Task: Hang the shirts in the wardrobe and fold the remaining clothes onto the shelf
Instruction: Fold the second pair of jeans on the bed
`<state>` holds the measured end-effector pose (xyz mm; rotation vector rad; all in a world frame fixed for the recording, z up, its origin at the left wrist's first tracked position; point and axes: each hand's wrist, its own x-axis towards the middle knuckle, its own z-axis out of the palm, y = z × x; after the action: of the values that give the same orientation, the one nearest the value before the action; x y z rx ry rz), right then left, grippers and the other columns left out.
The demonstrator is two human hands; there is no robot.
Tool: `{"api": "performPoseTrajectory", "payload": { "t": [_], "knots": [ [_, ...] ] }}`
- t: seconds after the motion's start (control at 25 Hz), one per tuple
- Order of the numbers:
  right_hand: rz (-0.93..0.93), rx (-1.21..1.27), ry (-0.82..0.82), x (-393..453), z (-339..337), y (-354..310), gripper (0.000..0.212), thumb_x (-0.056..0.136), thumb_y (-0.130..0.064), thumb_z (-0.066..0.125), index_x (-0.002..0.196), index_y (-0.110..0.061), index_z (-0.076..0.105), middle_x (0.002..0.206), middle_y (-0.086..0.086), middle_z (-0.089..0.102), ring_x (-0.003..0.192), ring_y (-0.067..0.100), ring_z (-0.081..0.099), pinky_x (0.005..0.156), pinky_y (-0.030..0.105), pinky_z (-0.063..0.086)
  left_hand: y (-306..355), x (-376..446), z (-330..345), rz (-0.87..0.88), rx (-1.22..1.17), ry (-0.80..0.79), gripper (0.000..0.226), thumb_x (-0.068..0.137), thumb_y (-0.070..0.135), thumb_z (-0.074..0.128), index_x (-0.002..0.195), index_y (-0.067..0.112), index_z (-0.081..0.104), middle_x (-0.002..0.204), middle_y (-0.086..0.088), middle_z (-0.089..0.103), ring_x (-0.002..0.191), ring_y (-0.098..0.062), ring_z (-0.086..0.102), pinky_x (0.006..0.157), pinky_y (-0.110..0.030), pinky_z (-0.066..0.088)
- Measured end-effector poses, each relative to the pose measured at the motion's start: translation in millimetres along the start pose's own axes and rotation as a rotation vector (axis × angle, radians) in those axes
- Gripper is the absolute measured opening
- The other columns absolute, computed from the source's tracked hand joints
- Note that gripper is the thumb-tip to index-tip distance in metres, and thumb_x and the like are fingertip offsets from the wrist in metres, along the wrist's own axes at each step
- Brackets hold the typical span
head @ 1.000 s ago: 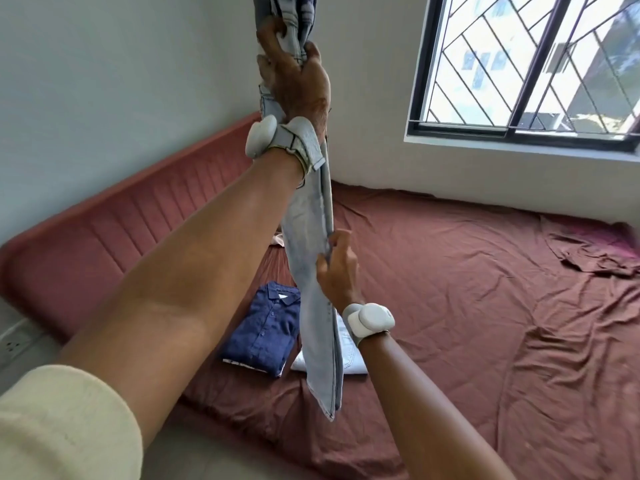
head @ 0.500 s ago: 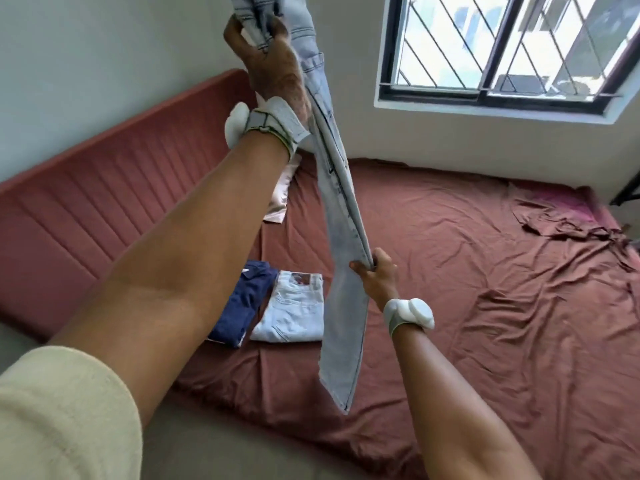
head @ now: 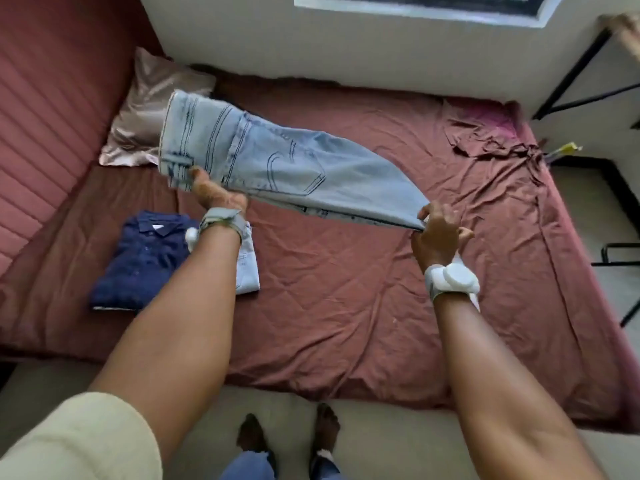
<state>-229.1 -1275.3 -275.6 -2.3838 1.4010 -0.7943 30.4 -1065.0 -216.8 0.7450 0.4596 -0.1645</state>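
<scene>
Item in hand: light-blue jeans (head: 277, 161), folded lengthwise and stretched level above the bed (head: 346, 306), clear of the sheet.
Left hand (head: 218, 195): under the waistband end, fingers curled round the denim; how the thumb sits cannot be told, as cloth hides it.
Right hand (head: 434, 233): pinches the far, narrowing end of the jeans between thumb and fingertips, the other fingers loosely bent.
Step in hand: by the look of it, the folding stage, with the jeans held taut and ready to be laid flat.
Next move calls for: lowering both ends together onto the bare sheet right of the folded pieces, keeping the legs aligned, then doubling the length over.
Already folded: navy shirt (head: 138, 261) lying on the bed; just beside it a pale denim piece (head: 247, 268), largely hidden by the left forearm, probably folded jeans.
Also on bed: satin pillow (head: 145, 109) at the headboard end.
Containers: neither wardrobe nor shelf is in view; the bed alone bears the clothes.
</scene>
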Motion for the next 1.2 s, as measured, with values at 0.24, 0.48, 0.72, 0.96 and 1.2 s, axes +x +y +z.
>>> {"api": "performPoseTrajectory", "payload": {
  "t": [0.24,0.48,0.72,0.96,1.2],
  "knots": [
    [-0.103,-0.281,-0.404,-123,119,5,0.040,0.050,-0.002,0.067,0.084,-0.019,0.055,0.087,0.008,0.050,0.086,0.030,0.051,0.075,0.043,0.037,-41,96,-194,-0.073,0.079,0.312,0.043,0.100,0.037,0.039,0.131,0.013,0.057,0.131,-0.010,0.060,0.117,-0.028,0.057,0.106,-0.050,0.041],
    [-0.124,-0.243,-1.086,-274,275,0,0.049,0.088,-0.033,0.064,0.132,-0.022,0.046,0.144,0.010,0.032,0.131,0.032,0.029,0.100,0.049,0.032,-56,179,-411,-0.251,0.102,0.474,0.045,0.093,0.036,0.048,0.133,0.019,0.057,0.128,-0.007,0.063,0.121,-0.030,0.057,0.105,-0.059,0.037],
    [-0.191,-0.218,-0.968,-306,337,-34,0.057,0.094,-0.052,0.050,0.144,-0.029,0.035,0.162,0.003,0.008,0.145,0.031,0.010,0.102,0.055,0.026,-58,197,-463,-0.262,0.085,0.528,0.043,0.091,0.032,0.057,0.131,0.017,0.060,0.125,-0.008,0.065,0.117,-0.031,0.060,0.101,-0.057,0.042],
    [-0.072,-0.275,-0.962,-327,346,-32,0.049,0.096,-0.045,0.048,0.140,-0.025,0.040,0.159,0.007,0.014,0.142,0.031,0.015,0.101,0.057,0.026,-57,191,-461,-0.293,0.716,1.027,0.047,0.094,0.038,0.052,0.131,0.008,0.047,0.130,-0.012,0.050,0.117,-0.032,0.051,0.103,-0.047,0.043],
    [-0.199,-0.219,-0.997,-312,350,-41,0.057,0.097,-0.038,0.050,0.148,-0.020,0.032,0.162,0.008,0.007,0.148,0.033,0.008,0.108,0.052,0.025,-109,147,-410,0.289,2.001,0.146,0.044,0.080,0.021,0.063,0.123,0.019,0.055,0.133,-0.010,0.044,0.116,-0.035,0.044,0.091,-0.046,0.043]
  ]
}}
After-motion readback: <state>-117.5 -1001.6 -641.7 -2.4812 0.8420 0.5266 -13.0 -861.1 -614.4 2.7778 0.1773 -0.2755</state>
